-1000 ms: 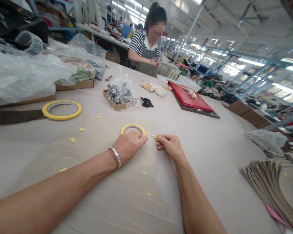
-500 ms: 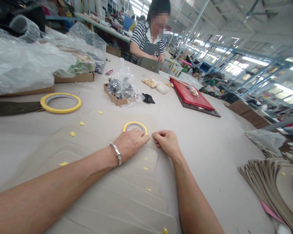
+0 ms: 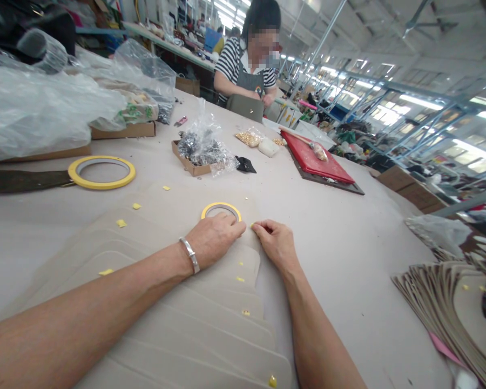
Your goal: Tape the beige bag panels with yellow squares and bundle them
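The left hand (image 3: 215, 236) grips a round, grey-cored yellow tape roll (image 3: 221, 205); the right hand (image 3: 277, 241) pinches a tiny yellow scrap (image 3: 251, 225).

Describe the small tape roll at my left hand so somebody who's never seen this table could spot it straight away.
On the table, find the overlapping tan panels. Toward their far end, your left hand partly covers the tape roll, a yellow ring with a grey inside. It is the smaller of two such rolls; the bigger roll lies farther left, with no hand on it.
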Tool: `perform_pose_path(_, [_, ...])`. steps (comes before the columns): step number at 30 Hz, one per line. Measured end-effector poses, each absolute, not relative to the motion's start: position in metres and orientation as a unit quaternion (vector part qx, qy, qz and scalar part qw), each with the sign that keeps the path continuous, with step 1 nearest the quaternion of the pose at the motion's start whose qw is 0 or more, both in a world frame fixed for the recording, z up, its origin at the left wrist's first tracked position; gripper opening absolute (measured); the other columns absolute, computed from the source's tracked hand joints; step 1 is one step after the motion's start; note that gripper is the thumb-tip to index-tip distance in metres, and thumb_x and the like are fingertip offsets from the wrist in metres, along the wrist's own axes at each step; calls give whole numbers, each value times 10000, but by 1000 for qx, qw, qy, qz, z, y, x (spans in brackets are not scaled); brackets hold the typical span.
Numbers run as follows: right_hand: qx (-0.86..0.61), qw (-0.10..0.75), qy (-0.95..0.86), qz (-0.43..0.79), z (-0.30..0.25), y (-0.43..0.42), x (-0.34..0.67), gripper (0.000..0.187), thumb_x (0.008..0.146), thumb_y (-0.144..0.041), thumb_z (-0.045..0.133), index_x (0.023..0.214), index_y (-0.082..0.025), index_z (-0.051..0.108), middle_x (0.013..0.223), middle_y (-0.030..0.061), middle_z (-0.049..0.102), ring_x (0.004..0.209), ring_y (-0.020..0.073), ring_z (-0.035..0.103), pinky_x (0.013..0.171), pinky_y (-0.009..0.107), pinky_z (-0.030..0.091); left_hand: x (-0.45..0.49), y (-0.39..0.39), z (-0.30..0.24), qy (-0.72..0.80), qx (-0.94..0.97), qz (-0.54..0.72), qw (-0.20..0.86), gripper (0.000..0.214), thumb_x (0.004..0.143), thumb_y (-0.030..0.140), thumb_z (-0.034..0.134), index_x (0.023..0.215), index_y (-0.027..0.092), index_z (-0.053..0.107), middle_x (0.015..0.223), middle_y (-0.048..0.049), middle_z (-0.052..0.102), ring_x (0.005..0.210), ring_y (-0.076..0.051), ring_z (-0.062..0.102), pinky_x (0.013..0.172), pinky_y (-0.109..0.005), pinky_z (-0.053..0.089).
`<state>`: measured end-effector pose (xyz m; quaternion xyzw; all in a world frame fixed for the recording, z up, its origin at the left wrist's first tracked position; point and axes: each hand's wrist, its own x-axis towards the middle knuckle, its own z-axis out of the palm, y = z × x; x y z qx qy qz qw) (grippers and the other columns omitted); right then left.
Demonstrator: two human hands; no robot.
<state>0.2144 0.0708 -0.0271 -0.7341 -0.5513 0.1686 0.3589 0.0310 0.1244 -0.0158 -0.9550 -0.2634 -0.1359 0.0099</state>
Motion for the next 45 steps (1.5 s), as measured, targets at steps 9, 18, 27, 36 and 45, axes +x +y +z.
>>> perform_pose_path(9, [-733, 251, -604, 188, -15, 74, 215, 195, 785, -333, 592, 740, -205, 732, 675, -8, 683, 632, 130, 580, 596, 245, 378, 18, 136, -15, -244, -916, -305, -95, 188, 951, 236, 419, 1024, 169, 579, 991, -31, 654, 924, -159, 614, 817, -277, 485])
perform_pose_path(18, [-577, 462, -641, 207, -8, 68, 202, 199, 797, -266, 621, 949, -181, 718, 876, 40, 715, 757, 138, 633, 726, 248, 491, 18, 133, -19, -253, -903, -318, -142, 343, 941, 250, 459, 1274, 169, 447, 1154, -66, 655, 1007, -151, 645, 849, -283, 526])
perform_pose_path(27, [-552, 391, -735, 46, -14, 66, 191, 168, 849, -191, 505, 857, -190, 673, 791, 33, 682, 704, 123, 618, 704, 234, 490, 19, 131, -18, -242, -917, -275, -155, 246, 944, 199, 412, 1183, 163, 460, 1106, -78, 649, 1001, -172, 626, 822, -288, 490])
perform_pose_path(36, [-630, 440, -634, 92, -14, 67, 179, 123, 770, -221, 563, 737, -174, 672, 646, 5, 663, 545, 110, 580, 580, 226, 473, 23, 133, -7, -280, -924, -232, -116, 173, 942, 205, 409, 915, 167, 576, 861, -30, 600, 785, -150, 566, 690, -254, 417])
perform_pose_path(45, [-678, 561, -324, 347, -20, 86, 203, 220, 603, -328, 704, 702, -143, 638, 519, -35, 596, 407, 93, 530, 428, 208, 477, 28, 125, -10, -286, -926, -243, -36, 232, 964, 258, 368, 894, 180, 576, 809, -28, 583, 722, -154, 539, 619, -266, 379])
